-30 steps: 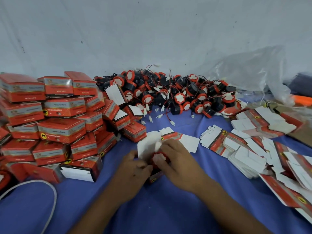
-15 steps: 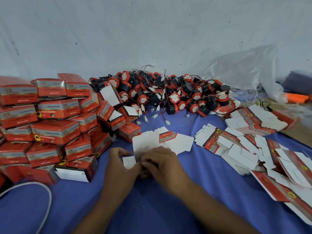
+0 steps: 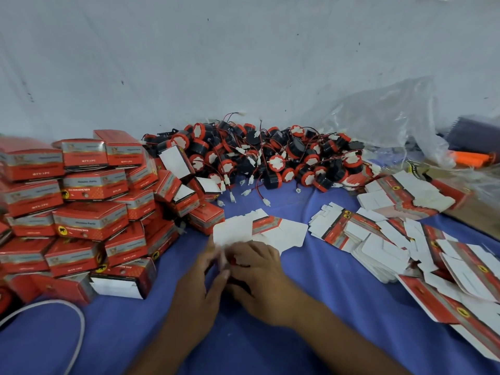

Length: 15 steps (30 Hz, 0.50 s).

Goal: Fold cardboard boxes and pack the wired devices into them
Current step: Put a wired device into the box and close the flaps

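Observation:
On the blue cloth in front of me, my left hand [image 3: 201, 282] and my right hand [image 3: 257, 274] grip one small red and white cardboard box [image 3: 232, 262] between them; it is mostly hidden and blurred. Just behind my hands lies a flat unfolded box blank [image 3: 270, 230], white side up. A heap of round red and black wired devices [image 3: 270, 161] with white plugs lies along the back wall.
Stacked closed red boxes [image 3: 89, 201] fill the left side. Several flat box blanks [image 3: 392, 239] spread over the right. A clear plastic bag [image 3: 384, 123] sits at the back right, with an orange item [image 3: 470, 158] beside it. A white cable [image 3: 54, 307] curves at the front left.
The device seen under my fingers a second ago is no longer visible. Both hands have closed in around the small box and its white flap has been pushed down.

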{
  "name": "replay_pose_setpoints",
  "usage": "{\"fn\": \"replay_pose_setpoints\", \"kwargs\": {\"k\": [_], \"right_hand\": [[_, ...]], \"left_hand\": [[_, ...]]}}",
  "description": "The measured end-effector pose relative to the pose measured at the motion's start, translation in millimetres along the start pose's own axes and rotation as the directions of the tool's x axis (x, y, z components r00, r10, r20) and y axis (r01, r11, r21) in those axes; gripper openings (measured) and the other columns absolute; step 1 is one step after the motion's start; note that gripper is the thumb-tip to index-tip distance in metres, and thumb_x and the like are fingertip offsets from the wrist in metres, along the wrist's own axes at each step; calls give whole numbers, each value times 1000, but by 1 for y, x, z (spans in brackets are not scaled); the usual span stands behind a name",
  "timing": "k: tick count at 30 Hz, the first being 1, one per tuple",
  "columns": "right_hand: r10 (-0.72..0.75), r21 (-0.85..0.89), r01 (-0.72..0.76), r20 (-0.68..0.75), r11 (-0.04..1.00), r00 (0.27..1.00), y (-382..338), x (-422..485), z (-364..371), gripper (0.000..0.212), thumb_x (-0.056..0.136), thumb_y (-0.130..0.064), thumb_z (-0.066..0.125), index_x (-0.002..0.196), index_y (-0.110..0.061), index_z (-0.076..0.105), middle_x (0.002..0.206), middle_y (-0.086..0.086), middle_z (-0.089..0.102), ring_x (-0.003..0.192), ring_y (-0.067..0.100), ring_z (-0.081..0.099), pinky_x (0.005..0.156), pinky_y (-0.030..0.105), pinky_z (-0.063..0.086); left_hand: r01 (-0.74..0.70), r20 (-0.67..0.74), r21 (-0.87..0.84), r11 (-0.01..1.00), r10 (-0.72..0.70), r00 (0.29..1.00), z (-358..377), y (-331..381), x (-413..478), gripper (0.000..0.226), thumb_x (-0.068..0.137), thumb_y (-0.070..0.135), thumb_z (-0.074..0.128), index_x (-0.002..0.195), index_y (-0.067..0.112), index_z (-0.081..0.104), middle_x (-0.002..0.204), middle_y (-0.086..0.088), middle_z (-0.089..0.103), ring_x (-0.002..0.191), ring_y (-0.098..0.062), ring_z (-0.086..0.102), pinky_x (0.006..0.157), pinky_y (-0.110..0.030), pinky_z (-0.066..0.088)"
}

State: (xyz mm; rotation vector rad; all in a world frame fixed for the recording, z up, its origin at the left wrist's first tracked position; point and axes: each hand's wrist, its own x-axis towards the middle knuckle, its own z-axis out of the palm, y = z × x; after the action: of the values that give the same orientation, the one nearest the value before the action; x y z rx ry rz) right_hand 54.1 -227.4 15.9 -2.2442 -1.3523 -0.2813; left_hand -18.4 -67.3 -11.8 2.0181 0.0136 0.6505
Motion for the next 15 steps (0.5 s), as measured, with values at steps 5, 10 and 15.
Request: {"fn": "replay_pose_setpoints", "kwargs": {"k": [5, 10, 15], "right_hand": [[0, 128, -13, 102, 992, 995, 3, -1, -8, 17, 94, -25, 64, 105, -19, 75, 134, -4, 52, 134, 18, 39, 111, 43, 28], [355, 653, -214, -91, 726, 930, 27, 3, -33, 33, 90, 11, 56, 97, -13, 77, 124, -7, 66, 117, 10, 60, 97, 29, 49], [742, 931, -316, 83, 180, 666, 54, 8, -26, 28, 95, 9, 53, 97, -11, 72, 92, 6, 72, 78, 14, 62, 68, 19, 53]], "left_hand": [[-110, 26, 57, 992, 109, 994, 2, 0, 4, 29, 93, 30, 59, 121, 33, 66, 133, 38, 50, 119, 13, 52, 94, -10, 44], [-47, 5, 123, 991, 46, 999, 4, -1, 8, 15, 87, 34, 61, 99, 35, 71, 120, 25, 61, 106, 0, 61, 88, -27, 52], [22, -7, 21, 1000, -22, 1000, 6, -8, 14, 5, 89, 23, 67, 87, 27, 68, 112, 27, 62, 100, -2, 63, 81, -28, 54]]}}
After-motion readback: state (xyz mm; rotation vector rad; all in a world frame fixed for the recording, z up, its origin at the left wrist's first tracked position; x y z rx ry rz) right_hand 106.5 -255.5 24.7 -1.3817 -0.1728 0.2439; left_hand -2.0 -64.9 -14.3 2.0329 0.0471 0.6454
